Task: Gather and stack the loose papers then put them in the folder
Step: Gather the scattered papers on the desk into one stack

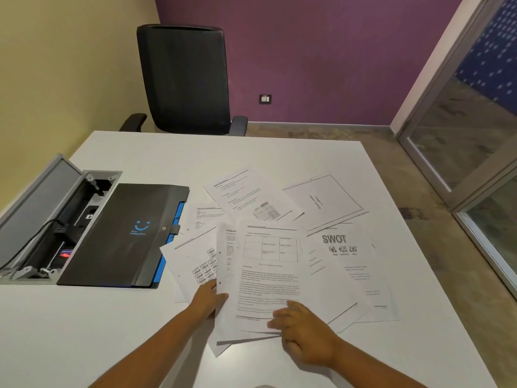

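**Papers spread on the white table, both hands on the near sheets**

Across the white table point(140, 331) lie the loose papers point(279, 233), fanned out over its middle and right side and overlapping one another. Behind the table's far edge stands a black office chair point(183, 79) against the purple wall. At the table's left edge an open cable box point(56, 225) is sunk into the top, its grey lid tilted up, with a black plug and cord inside. Just beside it, partly over its rim, lies the black folder point(120, 236), closed, with a blue smile mark on its cover and blue tabs showing along its right edge; it touches the leftmost papers. Among the sheets, one at the right reads SWOT point(344, 247), and the table sheet point(268, 270), printed with a grid, lies on top nearest the person. The left hand point(208, 299) grips the left edge of the near sheets, fingers curled under them and thumb on top. The right hand point(305, 329) rests on the lower part of the table sheet, fingers loosely bent and pressing down, holding nothing.
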The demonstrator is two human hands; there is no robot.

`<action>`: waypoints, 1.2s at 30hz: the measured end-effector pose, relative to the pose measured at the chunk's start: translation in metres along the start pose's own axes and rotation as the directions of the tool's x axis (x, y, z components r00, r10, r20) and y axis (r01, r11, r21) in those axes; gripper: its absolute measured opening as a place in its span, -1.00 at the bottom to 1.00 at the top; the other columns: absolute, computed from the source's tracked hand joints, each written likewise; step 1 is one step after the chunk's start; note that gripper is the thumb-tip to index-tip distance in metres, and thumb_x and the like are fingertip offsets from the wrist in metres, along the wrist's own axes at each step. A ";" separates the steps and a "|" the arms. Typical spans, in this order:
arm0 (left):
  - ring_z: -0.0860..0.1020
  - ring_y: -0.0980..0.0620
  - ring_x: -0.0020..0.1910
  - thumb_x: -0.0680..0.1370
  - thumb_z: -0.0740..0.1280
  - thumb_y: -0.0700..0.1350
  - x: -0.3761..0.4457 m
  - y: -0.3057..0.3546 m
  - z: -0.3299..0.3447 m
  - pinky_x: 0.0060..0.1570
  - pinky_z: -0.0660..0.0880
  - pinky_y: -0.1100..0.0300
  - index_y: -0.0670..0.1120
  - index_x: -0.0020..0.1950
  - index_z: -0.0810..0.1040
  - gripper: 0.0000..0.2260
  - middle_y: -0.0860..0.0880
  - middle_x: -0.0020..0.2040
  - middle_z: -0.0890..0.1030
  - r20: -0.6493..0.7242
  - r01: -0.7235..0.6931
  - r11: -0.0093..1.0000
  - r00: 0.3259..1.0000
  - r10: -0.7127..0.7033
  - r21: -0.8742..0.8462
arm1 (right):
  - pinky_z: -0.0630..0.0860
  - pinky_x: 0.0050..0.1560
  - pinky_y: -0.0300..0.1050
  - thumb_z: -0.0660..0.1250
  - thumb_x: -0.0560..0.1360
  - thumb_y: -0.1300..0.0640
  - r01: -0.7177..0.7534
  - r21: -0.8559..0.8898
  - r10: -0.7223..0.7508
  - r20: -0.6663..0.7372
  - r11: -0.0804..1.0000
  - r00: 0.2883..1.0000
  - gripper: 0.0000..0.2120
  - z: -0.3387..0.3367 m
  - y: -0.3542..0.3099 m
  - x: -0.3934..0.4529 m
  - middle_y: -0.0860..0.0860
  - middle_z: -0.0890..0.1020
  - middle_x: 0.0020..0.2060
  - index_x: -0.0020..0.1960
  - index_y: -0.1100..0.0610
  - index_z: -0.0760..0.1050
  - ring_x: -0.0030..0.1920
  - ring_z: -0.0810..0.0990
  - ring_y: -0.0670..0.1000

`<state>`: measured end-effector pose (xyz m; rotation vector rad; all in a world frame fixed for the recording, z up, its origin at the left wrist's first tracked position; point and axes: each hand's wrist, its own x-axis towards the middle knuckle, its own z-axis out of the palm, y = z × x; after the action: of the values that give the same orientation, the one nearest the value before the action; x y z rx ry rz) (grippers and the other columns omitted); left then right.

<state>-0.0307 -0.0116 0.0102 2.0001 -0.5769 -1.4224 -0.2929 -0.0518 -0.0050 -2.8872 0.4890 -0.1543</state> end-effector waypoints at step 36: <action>0.60 -0.01 0.01 0.53 0.30 -0.13 -0.026 0.089 -0.007 -0.09 0.51 0.33 0.03 0.14 0.52 -0.81 0.05 -0.08 0.66 -0.031 -0.515 0.854 0.857 0.514 -0.073 | 0.40 -0.28 -0.53 0.47 0.39 0.16 -0.254 0.957 0.865 0.003 0.143 0.501 -0.75 -0.107 0.021 0.060 -0.31 0.53 -0.21 -0.18 -0.14 0.45 -0.21 0.50 -0.34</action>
<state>-0.0324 -0.0562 0.0914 1.6184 -0.9542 -1.0795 -0.2580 -0.1107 0.0982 -1.2902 1.2144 -0.8759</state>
